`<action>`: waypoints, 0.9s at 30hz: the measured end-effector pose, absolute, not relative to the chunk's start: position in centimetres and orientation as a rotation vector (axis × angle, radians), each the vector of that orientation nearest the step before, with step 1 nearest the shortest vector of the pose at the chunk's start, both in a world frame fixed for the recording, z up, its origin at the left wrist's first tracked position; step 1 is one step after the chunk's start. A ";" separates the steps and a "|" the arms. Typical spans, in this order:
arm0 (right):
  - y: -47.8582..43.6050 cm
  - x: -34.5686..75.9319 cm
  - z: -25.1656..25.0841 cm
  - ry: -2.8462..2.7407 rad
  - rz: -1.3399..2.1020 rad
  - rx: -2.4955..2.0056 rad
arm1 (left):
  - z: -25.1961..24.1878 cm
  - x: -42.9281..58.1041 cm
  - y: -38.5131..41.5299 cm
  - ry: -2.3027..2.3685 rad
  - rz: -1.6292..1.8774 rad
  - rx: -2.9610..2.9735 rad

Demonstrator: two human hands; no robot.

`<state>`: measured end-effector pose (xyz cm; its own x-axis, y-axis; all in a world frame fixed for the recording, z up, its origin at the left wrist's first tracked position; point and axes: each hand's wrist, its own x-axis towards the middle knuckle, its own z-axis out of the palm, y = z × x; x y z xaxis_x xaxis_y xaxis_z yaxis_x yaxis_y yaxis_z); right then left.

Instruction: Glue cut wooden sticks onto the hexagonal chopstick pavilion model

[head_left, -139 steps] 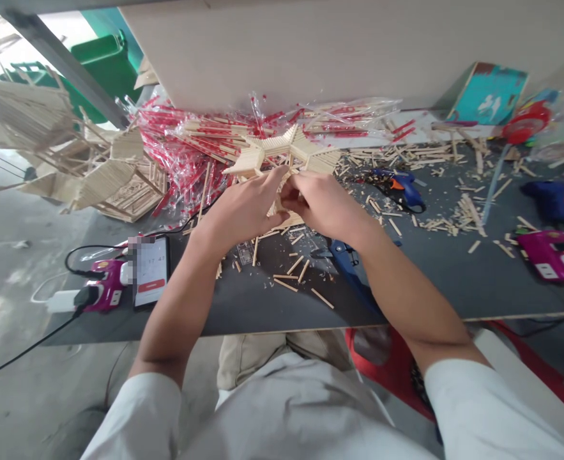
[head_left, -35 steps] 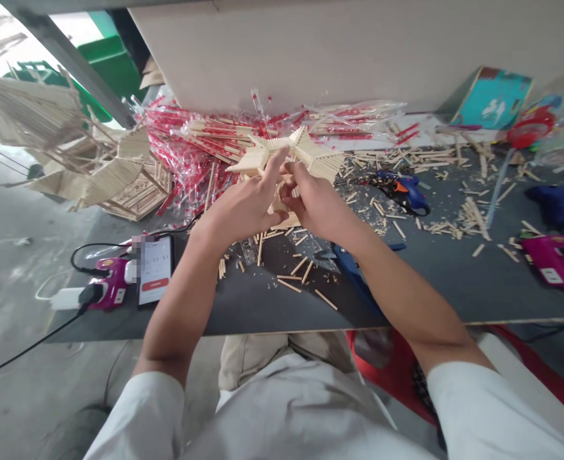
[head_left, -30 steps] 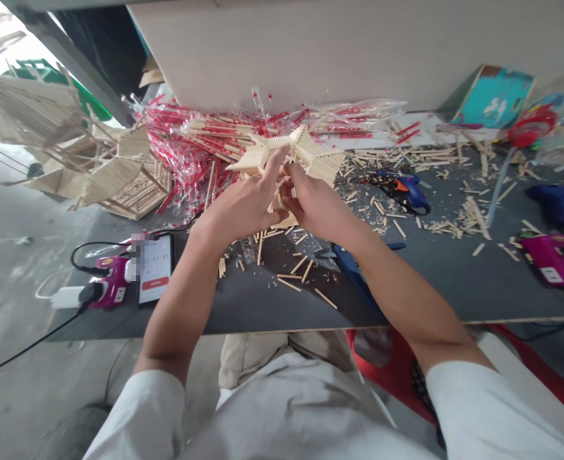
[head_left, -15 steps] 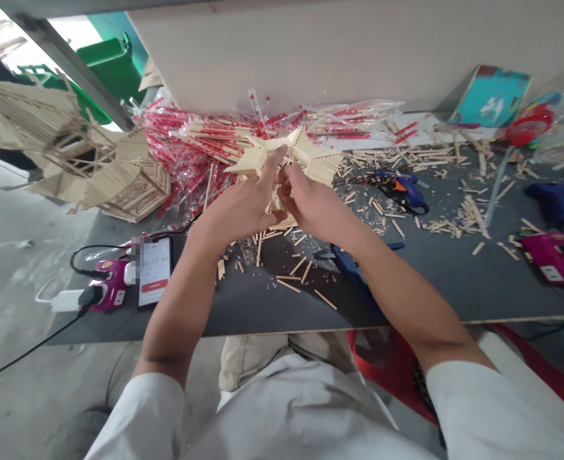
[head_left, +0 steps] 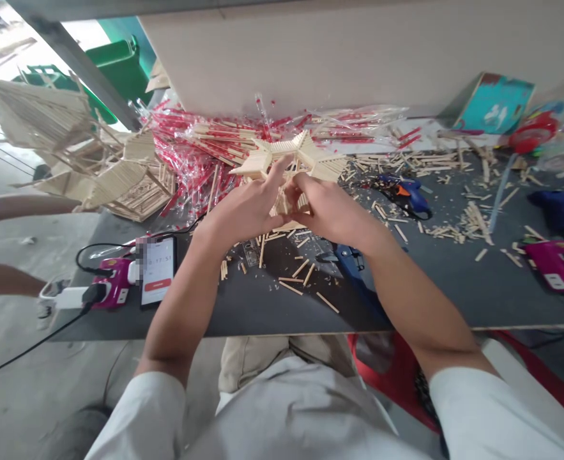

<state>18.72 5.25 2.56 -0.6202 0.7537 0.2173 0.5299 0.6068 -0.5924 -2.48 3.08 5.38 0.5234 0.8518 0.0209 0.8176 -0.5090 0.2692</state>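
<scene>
A small model of pale wooden sticks, with slatted roof panels that flare out to points, stands on the dark table in front of me. My left hand grips its near left side, index finger reaching up over the roof. From the right, my right hand closes on the same model with bent fingers. The fingertips of both hands come close together at the model's middle. My hands cover much of its lower front, and I cannot make out any small piece between the fingers.
Loose sticks and blue pliers lie nearby. Right are glue guns and a purple power strip; left, a phone and another strip. A larger stick model stands left. Behind are red-tipped stick packs.
Another person's bare limbs have come into view at the left edge. The view has shifted slightly. Both hands stay on the stick model, with the right fingers a little more bent.
</scene>
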 end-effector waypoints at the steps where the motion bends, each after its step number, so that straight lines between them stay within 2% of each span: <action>1: 5.3 18.7 2.5 -2.398 0.652 -1.011 | 5.4 -2.5 3.1 1.418 0.218 2.538; 15: 4.5 19.4 3.9 -2.491 0.513 -1.097 | 5.3 -2.8 3.3 1.384 0.222 2.530; 22: 4.9 23.0 6.5 -2.060 0.632 -0.867 | 5.4 -3.5 3.6 1.364 0.159 2.547; 27: 4.8 25.4 7.4 -1.670 0.487 -0.830 | 4.9 -3.6 4.0 1.289 0.187 2.624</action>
<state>25.36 4.83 7.44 -0.0988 0.7399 0.6654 0.2663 0.6639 -0.6987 -3.65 4.02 4.92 0.6089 0.7929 0.0207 0.7660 -0.5946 0.2443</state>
